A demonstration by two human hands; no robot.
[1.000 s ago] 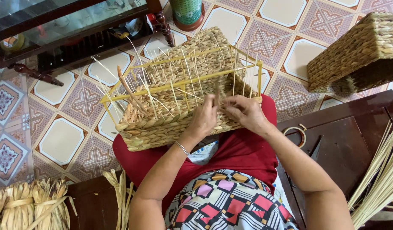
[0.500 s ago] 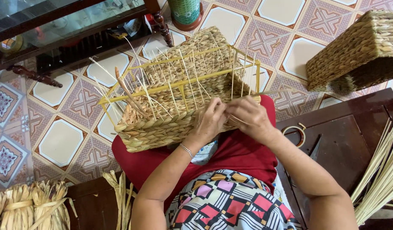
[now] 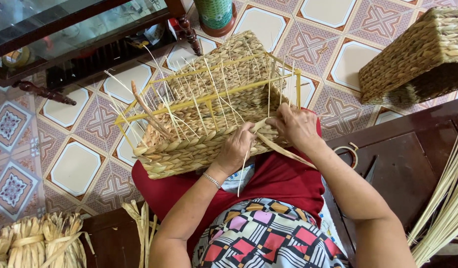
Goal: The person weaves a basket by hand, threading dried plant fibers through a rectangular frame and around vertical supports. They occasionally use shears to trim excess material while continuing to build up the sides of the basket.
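A half-woven straw basket (image 3: pixel 199 134) on a yellow wire frame (image 3: pixel 209 94) rests on my lap, its open side tilted away from me. My left hand (image 3: pixel 236 149) presses against the basket's near woven wall, fingers pinching a flat straw strand (image 3: pixel 283 149). My right hand (image 3: pixel 296 126) grips the same strand at the basket's near right corner, where it bends over the weave. The strand's loose tail runs down to the right over my red trousers. Thin upright reeds stick up from the frame.
A finished woven basket (image 3: pixel 422 54) lies at the upper right on the tiled floor. A dark wooden stool (image 3: pixel 402 159) with scissors stands at my right, loose reeds (image 3: pixel 444 208) beside it. Bundled straw (image 3: pixel 35 243) sits at lower left. A glass cabinet (image 3: pixel 65 34) stands at the top left.
Both hands have drawn closer together at the basket's near right corner, and the strand has been pulled across the weave. The basket has barely moved.
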